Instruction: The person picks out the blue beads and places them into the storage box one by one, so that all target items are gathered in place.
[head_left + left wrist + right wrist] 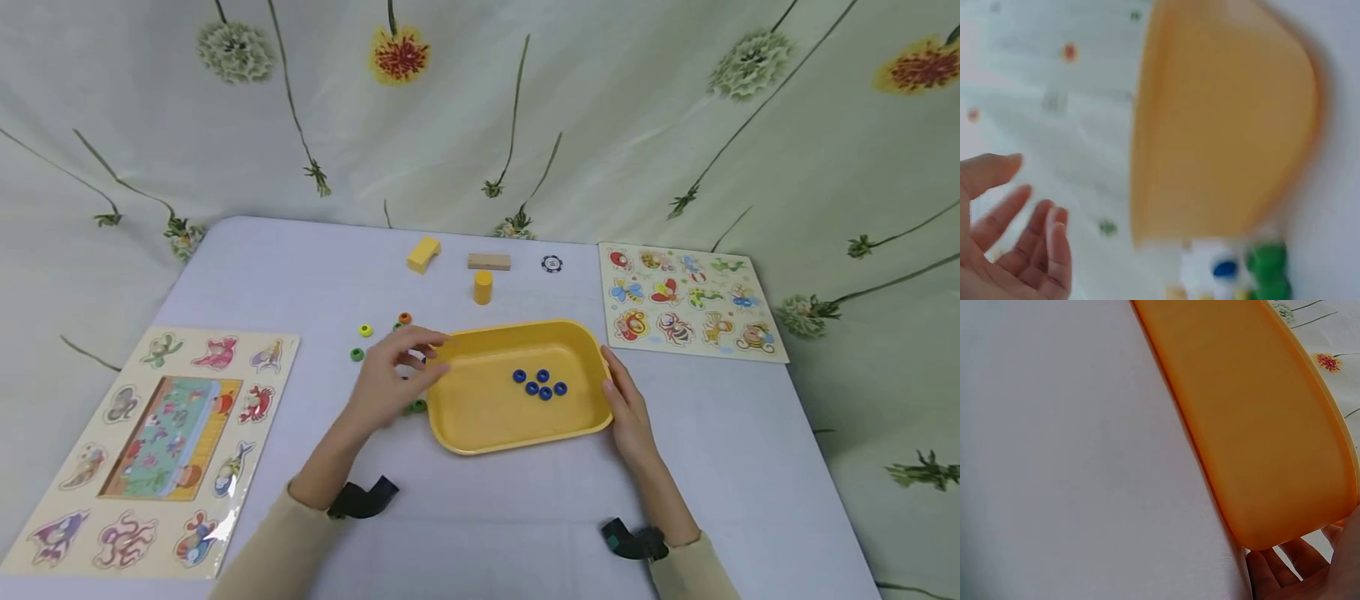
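A yellow tray stands mid-table with several small blue ring beads on its floor. The right hand holds its right end, thumb at the rim and fingers against the outer wall; the tray's end fills much of the right wrist view. Over the tray's left edge hovers the left hand, its fingers loosely bent, thumb apart, nothing between them. Around and partly beneath it lie green beads, an orange bead and a yellow bead. A blue bead shows beyond the tray in the left wrist view.
Behind the tray are a yellow cylinder, a yellow arched block, a wooden plank and a black-and-white chip. A sea-animal puzzle board lies at left, an insect picture board at back right.
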A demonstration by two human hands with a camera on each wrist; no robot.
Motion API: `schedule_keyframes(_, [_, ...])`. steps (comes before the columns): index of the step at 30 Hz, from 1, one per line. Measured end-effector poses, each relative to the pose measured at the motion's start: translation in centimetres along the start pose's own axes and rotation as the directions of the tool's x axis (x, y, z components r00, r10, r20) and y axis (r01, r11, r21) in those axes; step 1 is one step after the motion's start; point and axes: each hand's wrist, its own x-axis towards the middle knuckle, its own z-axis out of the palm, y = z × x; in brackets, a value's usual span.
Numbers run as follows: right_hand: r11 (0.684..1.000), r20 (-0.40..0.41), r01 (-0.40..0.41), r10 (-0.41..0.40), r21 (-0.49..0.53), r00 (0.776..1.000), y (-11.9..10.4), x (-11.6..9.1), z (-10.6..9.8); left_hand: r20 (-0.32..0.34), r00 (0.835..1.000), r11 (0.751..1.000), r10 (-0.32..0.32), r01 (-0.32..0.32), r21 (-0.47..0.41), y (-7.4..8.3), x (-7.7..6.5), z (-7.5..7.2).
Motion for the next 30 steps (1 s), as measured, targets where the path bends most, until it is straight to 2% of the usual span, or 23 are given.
schedule_keyframes(2, [1.000,0.001,-0.001,0.001,-0.006,1.000,0.0,0.0,0.0,-0.075,0.997,0.998,0.002,-0.007,-0.065,-0.9,-0.7,-1.6])
schedule_keyframes(5, [1.000,0.002,-0.003,0.003,-0.012,1.000,0.0,0.0,0.0,-0.127,0.991,0.995,-0.040,0.029,-0.092,-2.3,-1.7,-2.9])
schedule_keyframes(10, [1.000,-0.002,-0.008,0.008,-0.019,1.000,-0.1,0.0,0.1,-0.109,0.982,0.983,-0.153,0.140,-0.117,-4.8,-2.9,-3.2])
schedule_keyframes(13, [1.000,0.001,-0.003,0.003,-0.022,1.000,-0.2,-0.1,0.2,-0.079,0.979,0.977,-0.188,0.179,-0.113,-6.1,-3.3,-3.0])
schedule_keyframes(19, [0.999,-0.002,0.006,-0.006,-0.039,1.000,-0.3,-0.1,0.2,-0.022,0.977,0.977,-0.212,0.212,-0.003,-6.8,-3.6,-2.6])
schedule_keyframes(26, [0.999,-0.006,0.017,-0.018,-0.035,1.000,-0.2,-0.1,0.1,-0.025,0.987,0.972,-0.160,0.162,0.168,-10.0,-3.7,-2.1])
schedule_keyframes(30, [0.999,-0.009,0.028,-0.028,-0.027,1.000,-0.2,-0.1,0.2,-0.024,0.986,0.954,-0.163,0.163,0.252,-10.1,-3.5,-2.0])
